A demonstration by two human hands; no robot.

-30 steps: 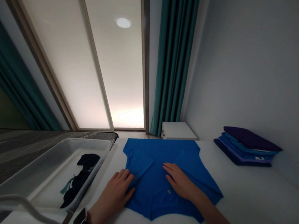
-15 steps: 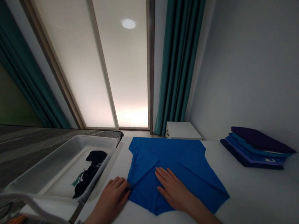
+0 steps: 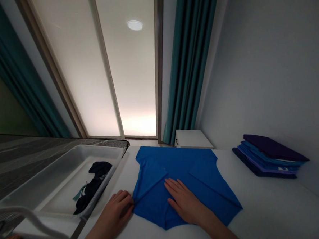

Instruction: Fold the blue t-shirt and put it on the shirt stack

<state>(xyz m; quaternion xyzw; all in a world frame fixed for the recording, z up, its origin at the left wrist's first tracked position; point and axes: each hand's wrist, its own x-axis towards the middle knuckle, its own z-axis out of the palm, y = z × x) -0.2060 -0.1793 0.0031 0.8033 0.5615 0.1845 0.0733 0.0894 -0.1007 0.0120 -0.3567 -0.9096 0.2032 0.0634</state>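
A bright blue T-shirt (image 3: 198,175) lies spread on the white table (image 3: 262,214), its sleeves folded inward. My right hand (image 3: 185,204) lies flat on the shirt's near middle, fingers stretched out. My left hand (image 3: 115,216) rests at the shirt's near left edge; its fingertips are curled at a fold of the cloth, and I cannot make out whether they pinch it.
A translucent plastic bin (image 3: 44,184) at the left holds a dark garment (image 3: 92,186). A stack of folded blue and purple clothes (image 3: 270,156) sits at the right by the wall. A white hanger (image 3: 33,221) lies near left. A small white cabinet (image 3: 193,142) stands beyond the table.
Both hands slid toward me and leftward over the shirt. The left hand went from lying flat on the cloth to its left edge, fingers curling there.
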